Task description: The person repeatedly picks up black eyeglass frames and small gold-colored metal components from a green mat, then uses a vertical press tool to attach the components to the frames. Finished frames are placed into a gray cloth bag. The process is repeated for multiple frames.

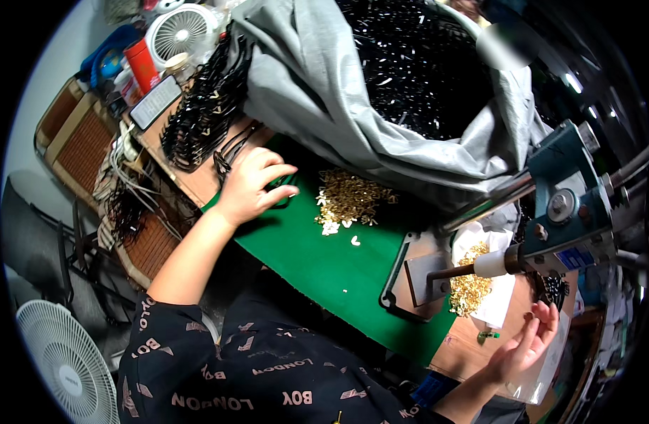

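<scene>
My left hand [252, 189] is over the left part of a green mat [303, 261], its thumb and forefinger apart. A thin black glossy piece [285, 196] shows by its fingertips; whether they touch it I cannot tell. More slim black pieces [229, 152] lie beside its knuckles. To its right is a heap of small gold parts [349, 198], with a few pale ones at the near edge. My right hand [528, 345] is at the table's right side, palm partly up, fingers loosely spread with nothing seen in them. It is nearest the teal hand press [568, 201].
A metal base plate [418, 272] sits under the press's rod. More gold parts [469, 286] rest on white paper behind it. A large grey sack [303, 85] of black pieces fills the back. A phone [155, 101], red bottle [141, 63] and small fan [179, 34] stand at far left.
</scene>
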Motion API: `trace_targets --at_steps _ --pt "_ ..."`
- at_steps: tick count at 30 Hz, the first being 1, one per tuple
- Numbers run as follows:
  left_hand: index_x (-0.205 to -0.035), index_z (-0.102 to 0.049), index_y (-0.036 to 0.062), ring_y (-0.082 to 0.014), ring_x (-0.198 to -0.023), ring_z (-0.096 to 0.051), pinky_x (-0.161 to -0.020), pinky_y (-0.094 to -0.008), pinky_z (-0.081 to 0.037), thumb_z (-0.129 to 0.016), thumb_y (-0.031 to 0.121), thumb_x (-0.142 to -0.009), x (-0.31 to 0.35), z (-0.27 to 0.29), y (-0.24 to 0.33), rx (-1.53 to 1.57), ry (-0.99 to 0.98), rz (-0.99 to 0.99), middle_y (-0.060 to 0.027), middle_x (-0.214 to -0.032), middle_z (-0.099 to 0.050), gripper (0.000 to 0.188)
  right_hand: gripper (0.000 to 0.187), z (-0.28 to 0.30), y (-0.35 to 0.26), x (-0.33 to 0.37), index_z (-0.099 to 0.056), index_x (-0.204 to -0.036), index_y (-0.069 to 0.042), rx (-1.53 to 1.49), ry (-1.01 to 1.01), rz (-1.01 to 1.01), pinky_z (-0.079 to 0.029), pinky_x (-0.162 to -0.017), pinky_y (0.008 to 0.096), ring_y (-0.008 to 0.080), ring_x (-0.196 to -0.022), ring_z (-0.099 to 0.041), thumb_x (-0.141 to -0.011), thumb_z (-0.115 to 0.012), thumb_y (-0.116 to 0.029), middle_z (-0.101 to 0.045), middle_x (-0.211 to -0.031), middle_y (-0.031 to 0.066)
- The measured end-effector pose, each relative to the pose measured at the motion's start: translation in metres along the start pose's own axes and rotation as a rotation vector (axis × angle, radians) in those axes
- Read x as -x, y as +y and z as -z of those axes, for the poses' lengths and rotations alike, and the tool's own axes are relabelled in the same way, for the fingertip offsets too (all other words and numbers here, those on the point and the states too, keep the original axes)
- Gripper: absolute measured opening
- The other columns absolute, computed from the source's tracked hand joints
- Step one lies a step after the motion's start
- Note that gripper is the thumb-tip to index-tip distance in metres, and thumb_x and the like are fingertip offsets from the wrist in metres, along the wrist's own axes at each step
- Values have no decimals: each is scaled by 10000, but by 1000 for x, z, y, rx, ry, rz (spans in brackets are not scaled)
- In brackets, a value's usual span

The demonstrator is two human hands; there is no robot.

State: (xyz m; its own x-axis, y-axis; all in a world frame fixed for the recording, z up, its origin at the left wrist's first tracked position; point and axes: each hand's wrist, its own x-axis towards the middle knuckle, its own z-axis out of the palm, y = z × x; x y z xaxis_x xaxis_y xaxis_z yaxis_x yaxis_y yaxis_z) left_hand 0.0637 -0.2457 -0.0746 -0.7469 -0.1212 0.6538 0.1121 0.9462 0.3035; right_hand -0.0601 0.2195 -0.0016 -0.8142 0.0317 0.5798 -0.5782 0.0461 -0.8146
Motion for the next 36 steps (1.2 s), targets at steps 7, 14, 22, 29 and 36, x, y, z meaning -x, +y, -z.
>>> trace_targets --at_steps 7,14,22,29,36 --pt "-928 -643 37 -269 -850 -565 -762 -350 -453 -615 65 -787 -163 -50 62 8 481 -324 -109 -893 -584 146 376 -17 -4 31 -431 -1250 4 39 -70 -131 -391 -894 295 165 -1016 -509 -875 -444 29 -534 -1131 97" --pt "-912 -667 45 -296 -910 -618 -795 -382 -504 -535 98 -763 -242 -66 30 -694 -456 132 -139 -894 -628 206 301 -20 -7 64 -481 -1162 0 36 -208 -278 -414 -879 269 156 -974 -546 -863 -516 10 -570 -1071 75" --pt "-687 -659 85 -270 -647 -621 -613 -398 -497 -511 174 -775 -234 -33 -69 -484 31 -49 -136 -706 -635 195 292 -71 -6 70 -532 -1101 -16 167 -722 -175 -457 -776 273 144 -850 -571 -815 -576 21 -580 -970 77" --pt "-775 -602 35 -143 -657 -594 -604 -282 -467 -505 80 -763 -229 31 76 363 84 -52 -65 -674 -625 108 148 -193 53 69 -516 -899 19 518 -929 261 -477 -682 398 337 -788 -561 -761 -567 -5 -529 -863 192" --pt "-1083 -637 97 -79 -699 -579 -612 -228 -461 -596 213 -864 -144 79 143 -220 533 44 -57 -815 -649 251 101 -234 60 89 -570 -776 -7 871 -985 726 -486 -602 322 236 -737 -553 -694 -550 -62 -535 -768 119"
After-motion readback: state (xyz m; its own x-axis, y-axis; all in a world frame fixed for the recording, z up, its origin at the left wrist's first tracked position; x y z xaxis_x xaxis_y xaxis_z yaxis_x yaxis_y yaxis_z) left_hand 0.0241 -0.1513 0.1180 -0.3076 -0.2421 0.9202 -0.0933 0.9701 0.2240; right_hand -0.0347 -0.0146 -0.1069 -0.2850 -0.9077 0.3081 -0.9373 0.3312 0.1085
